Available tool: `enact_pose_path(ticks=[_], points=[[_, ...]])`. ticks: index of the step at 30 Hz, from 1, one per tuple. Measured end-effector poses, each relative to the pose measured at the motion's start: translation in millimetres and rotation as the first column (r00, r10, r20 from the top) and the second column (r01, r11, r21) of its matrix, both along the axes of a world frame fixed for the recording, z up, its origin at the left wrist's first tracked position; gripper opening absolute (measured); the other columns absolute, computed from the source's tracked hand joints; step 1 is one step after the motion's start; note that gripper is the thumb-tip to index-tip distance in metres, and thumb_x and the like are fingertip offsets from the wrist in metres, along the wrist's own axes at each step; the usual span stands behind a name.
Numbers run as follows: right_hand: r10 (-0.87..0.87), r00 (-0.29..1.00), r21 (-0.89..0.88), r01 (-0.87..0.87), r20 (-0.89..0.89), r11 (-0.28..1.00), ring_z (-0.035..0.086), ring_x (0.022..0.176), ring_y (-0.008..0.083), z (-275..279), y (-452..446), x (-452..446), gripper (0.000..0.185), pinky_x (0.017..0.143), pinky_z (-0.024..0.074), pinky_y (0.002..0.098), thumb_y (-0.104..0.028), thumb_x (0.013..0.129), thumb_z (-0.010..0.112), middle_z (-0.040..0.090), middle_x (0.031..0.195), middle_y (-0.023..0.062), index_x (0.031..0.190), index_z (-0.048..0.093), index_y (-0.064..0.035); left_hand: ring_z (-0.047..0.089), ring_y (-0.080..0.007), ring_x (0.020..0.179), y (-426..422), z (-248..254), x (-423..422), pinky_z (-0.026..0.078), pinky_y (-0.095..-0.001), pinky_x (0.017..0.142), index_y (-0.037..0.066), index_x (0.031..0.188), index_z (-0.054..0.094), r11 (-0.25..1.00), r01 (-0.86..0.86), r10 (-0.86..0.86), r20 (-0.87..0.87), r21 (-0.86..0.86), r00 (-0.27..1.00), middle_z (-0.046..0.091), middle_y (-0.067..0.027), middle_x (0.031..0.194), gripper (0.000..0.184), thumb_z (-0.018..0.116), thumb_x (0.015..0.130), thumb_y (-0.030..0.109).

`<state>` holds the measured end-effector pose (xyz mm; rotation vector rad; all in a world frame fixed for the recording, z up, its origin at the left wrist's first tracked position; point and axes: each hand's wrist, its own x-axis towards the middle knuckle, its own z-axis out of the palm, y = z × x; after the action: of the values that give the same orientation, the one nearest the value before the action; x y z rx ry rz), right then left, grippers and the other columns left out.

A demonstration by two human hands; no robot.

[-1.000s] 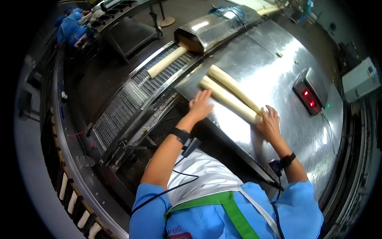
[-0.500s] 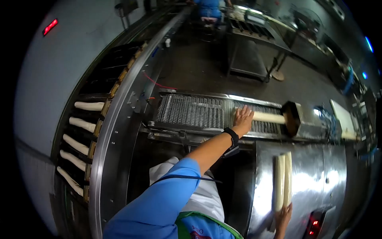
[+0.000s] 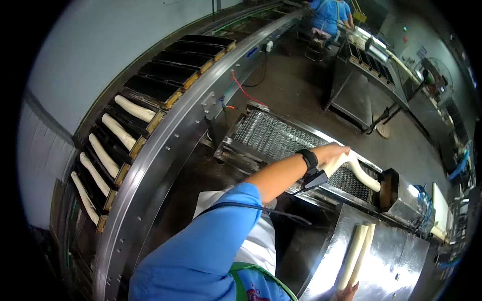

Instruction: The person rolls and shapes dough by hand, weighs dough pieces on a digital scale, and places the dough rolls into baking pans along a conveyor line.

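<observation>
A pale wall point(image 3: 100, 50) stands at left, and a metal table point(image 3: 354, 103) on dark floor point(image 3: 296, 88).

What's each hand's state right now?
Left hand: closed on a bent dough log over the mesh conveyor.
Right hand: at near ends of two dough logs; grip can't be told.

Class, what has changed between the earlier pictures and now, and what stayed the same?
The left grip moved from beside the paired rolls on the metal table to the mesh belt and took hold of the single roll there. Straight before, that roll is now bent, lifted near the grip. The camera view swung round. The right grip stayed at the pair's near end; the pair still lies on the table.
</observation>
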<state>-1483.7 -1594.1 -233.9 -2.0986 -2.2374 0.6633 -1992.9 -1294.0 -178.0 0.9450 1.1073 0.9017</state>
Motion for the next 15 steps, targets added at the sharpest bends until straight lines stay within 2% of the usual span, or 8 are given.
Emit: enact_pose_path(ticks=[1,2,4,5,7,9,13,15], points=[[0.027,1.0,0.007,-0.027,-0.005,1.0,0.038,0.104,0.0426,-2,1,2,0.07,0.095,0.0261,0.0426,-0.02,0.062,0.065,0.042,0.107,0.033,0.122,0.034,-0.0011,0.058,-0.0241,0.068,-4,17,-6,0.048,-0.0341,0.06,-0.006,0.099,0.046,0.997,0.001,0.019,0.273,-0.073,0.962,0.057,-0.0174,0.082,0.04,0.044,0.076,0.027],[0.07,0.997,-0.088,-0.072,-0.02,0.993,0.039,0.102,0.0443,-15,5,21,0.072,0.094,0.0265,0.0445,-0.021,0.061,0.065,0.042,0.106,0.0341,0.123,0.033,-0.0034,0.058,-0.0233,0.069,-9,32,-14,0.049,-0.0346,0.06,-0.007,0.101,0.044,0.995,-0.06,0.085,0.375,-0.079,0.923,0.056,-0.0179,0.082,0.04,0.043,0.077,0.025],[0.074,0.994,0.015,-0.075,0.085,0.997,0.04,0.1,0.0446,-24,2,18,0.073,0.093,0.0279,0.0445,-0.022,0.061,0.065,0.043,0.105,0.0344,0.124,0.032,-0.0033,0.058,-0.022,0.071,-16,60,-41,0.05,-0.034,0.058,-0.006,0.102,0.042,0.986,-0.167,0.145,0.577,-0.016,0.804,0.056,-0.0176,0.084,0.04,0.043,0.078,0.025],[0.049,0.981,0.106,-0.07,0.186,0.992,0.042,0.098,0.0449,-30,1,15,0.074,0.092,0.0293,0.0445,-0.022,0.061,0.065,0.043,0.104,0.0347,0.124,0.031,-0.0031,0.058,-0.0219,0.071,-21,76,-58,0.05,-0.0336,0.058,-0.005,0.103,0.043,0.953,-0.303,0.263,0.548,-0.019,0.794,0.056,-0.0163,0.082,0.04,0.044,0.078,0.026],[-0.041,0.98,-0.052,0.052,0.195,0.997,0.043,0.098,0.0438,-2,17,-19,0.077,0.089,0.033,0.0441,-0.025,0.061,0.065,0.043,0.104,0.0349,0.125,0.029,-0.002,0.057,-0.0211,0.068,-43,128,-99,0.049,-0.0332,0.059,0.001,0.102,0.046,0.84,-0.533,0.492,0.557,-0.101,0.669,0.056,-0.0137,0.083,0.036,0.049,0.074,0.023],[-0.145,0.967,-0.15,0.178,0.208,0.972,0.043,0.098,0.0437,13,27,-42,0.075,0.085,0.0362,0.0441,-0.027,0.063,0.064,0.043,0.104,0.0351,0.125,0.029,-0.0018,0.057,-0.0205,0.064,-66,155,-150,0.048,-0.0312,0.053,0.005,0.095,0.049,0.671,-0.726,0.492,0.64,0.154,0.59,0.058,-0.0112,0.079,0.027,0.05,0.073,0.021],[-0.233,0.972,-0.143,0.23,-0.001,0.963,0.044,0.099,0.0407,24,51,-56,0.069,0.083,0.0377,0.0425,-0.028,0.066,0.063,0.043,0.106,0.0314,0.123,0.032,-0.0024,0.057,-0.0218,0.069,-144,205,-254,0.049,-0.0353,0.055,0.005,0.103,0.038,0.257,-0.849,0.67,0.548,0.461,0.501,0.057,-0.0163,0.081,0.035,0.052,0.072,0.014],[-0.262,0.961,-0.134,0.249,-0.088,0.959,0.045,0.098,0.0388,41,65,-69,0.066,0.082,0.0384,0.0415,-0.027,0.067,0.063,0.044,0.107,0.0293,0.121,0.034,-0.0023,0.058,-0.023,0.074,-176,198,-318,0.049,-0.0359,0.059,0.003,0.103,0.037,0.122,-0.884,0.753,0.539,0.451,0.378,0.055,-0.0163,0.085,0.033,0.05,0.075,0.015]])
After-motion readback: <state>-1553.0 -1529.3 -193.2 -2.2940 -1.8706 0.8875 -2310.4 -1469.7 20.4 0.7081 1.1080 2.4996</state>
